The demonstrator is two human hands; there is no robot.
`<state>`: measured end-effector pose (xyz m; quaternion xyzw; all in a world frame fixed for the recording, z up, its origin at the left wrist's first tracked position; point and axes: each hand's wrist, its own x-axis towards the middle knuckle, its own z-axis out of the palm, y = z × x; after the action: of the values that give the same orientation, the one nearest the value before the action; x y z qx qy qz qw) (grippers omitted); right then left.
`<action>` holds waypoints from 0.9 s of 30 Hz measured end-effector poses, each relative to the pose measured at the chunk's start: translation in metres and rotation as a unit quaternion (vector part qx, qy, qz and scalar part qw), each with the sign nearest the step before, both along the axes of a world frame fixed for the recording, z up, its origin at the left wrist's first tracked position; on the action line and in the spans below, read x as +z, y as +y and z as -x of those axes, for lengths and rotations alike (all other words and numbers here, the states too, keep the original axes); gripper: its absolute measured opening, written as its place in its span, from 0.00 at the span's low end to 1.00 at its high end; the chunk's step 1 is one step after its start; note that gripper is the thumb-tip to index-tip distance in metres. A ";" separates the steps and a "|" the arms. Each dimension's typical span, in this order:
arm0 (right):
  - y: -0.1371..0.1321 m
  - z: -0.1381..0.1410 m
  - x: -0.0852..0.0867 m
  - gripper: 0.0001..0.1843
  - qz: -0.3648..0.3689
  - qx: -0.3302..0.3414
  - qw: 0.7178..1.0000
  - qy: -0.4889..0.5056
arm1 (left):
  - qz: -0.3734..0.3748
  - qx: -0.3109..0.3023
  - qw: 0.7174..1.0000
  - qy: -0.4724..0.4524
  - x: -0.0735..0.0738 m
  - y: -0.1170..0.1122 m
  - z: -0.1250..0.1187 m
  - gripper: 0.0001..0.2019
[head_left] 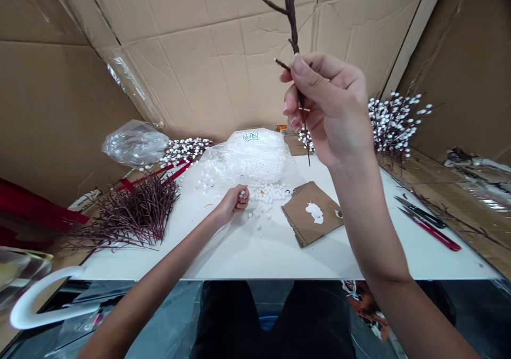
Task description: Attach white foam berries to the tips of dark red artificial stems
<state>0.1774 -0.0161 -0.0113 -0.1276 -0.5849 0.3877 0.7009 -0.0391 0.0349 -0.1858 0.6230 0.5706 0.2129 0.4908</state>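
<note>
Foam balls (268, 199) on the table (247, 258), left of a cardboard scrap (312, 214)

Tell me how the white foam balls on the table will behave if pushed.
The balls probably roll easily, being round and lying loose on the smooth table. They look very light, so a small push may scatter them.

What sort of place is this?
Probably a makeshift craft workshop: cardboard sheets line the space around a white table, which holds a heap of dark red twigs, loose white foam balls and a cardboard scrap daubed with white paste.
</note>
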 end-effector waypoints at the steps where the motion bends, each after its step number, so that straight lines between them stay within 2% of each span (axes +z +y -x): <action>1: 0.000 0.000 0.000 0.12 -0.003 0.010 1.000 0.002 | -0.015 -0.001 1.000 0.012 0.000 0.000 -0.003 0.17; 6: -0.002 -0.001 0.001 0.10 0.016 0.011 1.000 -0.003 | -0.105 -0.034 0.989 0.102 0.000 0.006 -0.015 0.17; 14: -0.003 -0.001 0.002 0.10 0.018 -0.005 1.000 -0.011 | -0.191 -0.119 0.945 0.239 0.003 0.019 -0.033 0.17; 21: -0.006 0.002 0.003 0.15 0.014 0.002 1.000 0.006 | -0.224 -0.144 0.915 0.305 0.000 0.025 -0.052 0.16; 27: -0.008 0.004 0.007 0.14 0.030 0.005 0.999 0.021 | -0.222 -0.137 0.912 0.315 -0.008 0.025 -0.053 0.17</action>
<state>0.1729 -0.0237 -0.0045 -0.1374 -0.5587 0.4110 0.7071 0.0135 0.0603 -0.1933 0.8228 0.5427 0.0569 0.1591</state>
